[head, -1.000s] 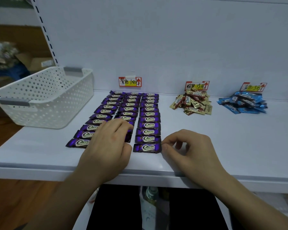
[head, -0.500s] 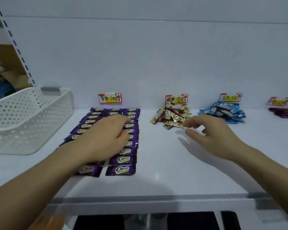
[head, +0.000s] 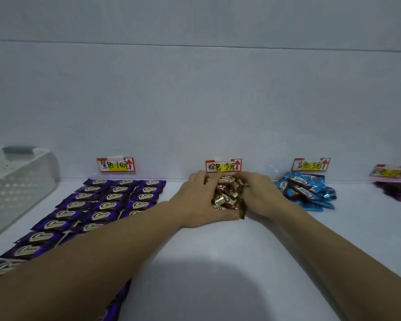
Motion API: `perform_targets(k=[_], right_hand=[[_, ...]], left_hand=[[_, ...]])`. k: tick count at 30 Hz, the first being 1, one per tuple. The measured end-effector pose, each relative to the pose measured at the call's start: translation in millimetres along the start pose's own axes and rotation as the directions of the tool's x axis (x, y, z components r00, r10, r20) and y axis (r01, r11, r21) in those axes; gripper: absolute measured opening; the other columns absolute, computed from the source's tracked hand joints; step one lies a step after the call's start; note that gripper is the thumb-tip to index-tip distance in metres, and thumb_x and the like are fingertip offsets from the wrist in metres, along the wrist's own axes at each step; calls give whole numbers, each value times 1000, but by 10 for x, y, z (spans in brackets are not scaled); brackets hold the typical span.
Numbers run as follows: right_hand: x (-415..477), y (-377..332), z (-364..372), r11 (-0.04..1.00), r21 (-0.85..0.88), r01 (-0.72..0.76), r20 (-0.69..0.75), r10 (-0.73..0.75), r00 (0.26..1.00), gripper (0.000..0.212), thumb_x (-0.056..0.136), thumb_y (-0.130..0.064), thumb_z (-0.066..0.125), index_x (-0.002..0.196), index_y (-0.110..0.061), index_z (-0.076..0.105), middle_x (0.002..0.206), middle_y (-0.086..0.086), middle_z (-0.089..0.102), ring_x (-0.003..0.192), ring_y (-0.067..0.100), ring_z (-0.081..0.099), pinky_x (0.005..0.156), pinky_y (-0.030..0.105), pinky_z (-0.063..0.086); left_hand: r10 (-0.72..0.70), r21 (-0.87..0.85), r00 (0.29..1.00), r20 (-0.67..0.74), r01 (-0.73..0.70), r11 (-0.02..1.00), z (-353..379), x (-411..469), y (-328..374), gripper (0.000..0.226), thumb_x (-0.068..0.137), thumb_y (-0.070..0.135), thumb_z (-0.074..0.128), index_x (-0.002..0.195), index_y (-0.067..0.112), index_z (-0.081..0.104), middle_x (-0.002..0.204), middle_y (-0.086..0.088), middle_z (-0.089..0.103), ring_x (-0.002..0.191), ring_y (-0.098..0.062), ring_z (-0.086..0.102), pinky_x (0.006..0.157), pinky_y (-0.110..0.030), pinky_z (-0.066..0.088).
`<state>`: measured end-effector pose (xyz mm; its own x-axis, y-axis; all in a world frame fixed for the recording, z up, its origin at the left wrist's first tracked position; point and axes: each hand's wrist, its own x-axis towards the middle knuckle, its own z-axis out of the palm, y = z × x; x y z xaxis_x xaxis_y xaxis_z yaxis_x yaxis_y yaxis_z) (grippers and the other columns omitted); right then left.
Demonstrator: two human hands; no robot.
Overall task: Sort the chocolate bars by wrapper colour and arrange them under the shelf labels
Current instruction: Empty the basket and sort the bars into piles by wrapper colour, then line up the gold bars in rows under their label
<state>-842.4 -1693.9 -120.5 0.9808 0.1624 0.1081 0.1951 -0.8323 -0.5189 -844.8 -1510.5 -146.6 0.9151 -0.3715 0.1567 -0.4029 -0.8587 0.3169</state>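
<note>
Left grip (head: 199, 200) and right grip (head: 262, 195) both curl round the gold-brown bars (head: 227, 193) heaped at the shelf's (head: 357, 218) back edge.

I've gold-brown bars (head: 227, 195) heaped just below the middle label (head: 223, 165); purple rows (head: 107, 202) left of it, blue pile (head: 308, 193) right.

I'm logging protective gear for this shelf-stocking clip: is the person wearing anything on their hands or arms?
No. The left hand and the right hand are bare: no gloves, and no ring shows on the visible fingers. The left forearm and the right forearm are uncovered as far as the frame reaches, with no sleeve, watch or bracelet in view.
</note>
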Motion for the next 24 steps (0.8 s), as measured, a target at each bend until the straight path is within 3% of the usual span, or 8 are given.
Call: perform_targets(k=[3,7,11,16,24], right_hand=[[64,34,14,999,-28,27,38,-26,999,44,88,2,46,121,-17,68,114,9,69,106,25,61,87,35,50],[-10,19,-81,999,-31,22,77,-20,997,44,87,4,45,120,-14,69,119,11,66,109,26,57,90,35,48],[-189,46,-303,999,-33,17,216,-10,976,48,86,6,42,110,-21,74,113,3,68,105,20,60,84,31,51],[-292,16,-456,999,11,32,395,-34,918,54,90,10,37,95,-29,73,104,2,72,92,19,70,89,42,59],[-309,72,-513,998,68,-16,423,-14,906,39,97,5,40,96,-18,72,97,6,74,88,24,74,85,43,61]], left_hand=[[-4,50,999,-45,6,999,51,55,-16,103,67,90,54,149,33,30,135,-1,39,128,-21,36,109,-46,38],[12,68,999,-49,-9,998,23,-29,90,83,80,77,57,145,30,36,135,0,42,126,-20,38,105,-45,38],[84,146,996,-30,-78,986,-53,-313,251,70,89,66,55,146,30,37,138,2,44,125,-19,40,102,-41,42],[125,223,992,7,-123,967,-135,-582,444,61,92,57,60,142,32,36,128,1,54,111,-16,50,93,-34,52],[79,56,997,25,-81,995,-242,-610,430,47,89,52,68,128,36,47,119,9,63,101,-9,57,85,-25,52]])
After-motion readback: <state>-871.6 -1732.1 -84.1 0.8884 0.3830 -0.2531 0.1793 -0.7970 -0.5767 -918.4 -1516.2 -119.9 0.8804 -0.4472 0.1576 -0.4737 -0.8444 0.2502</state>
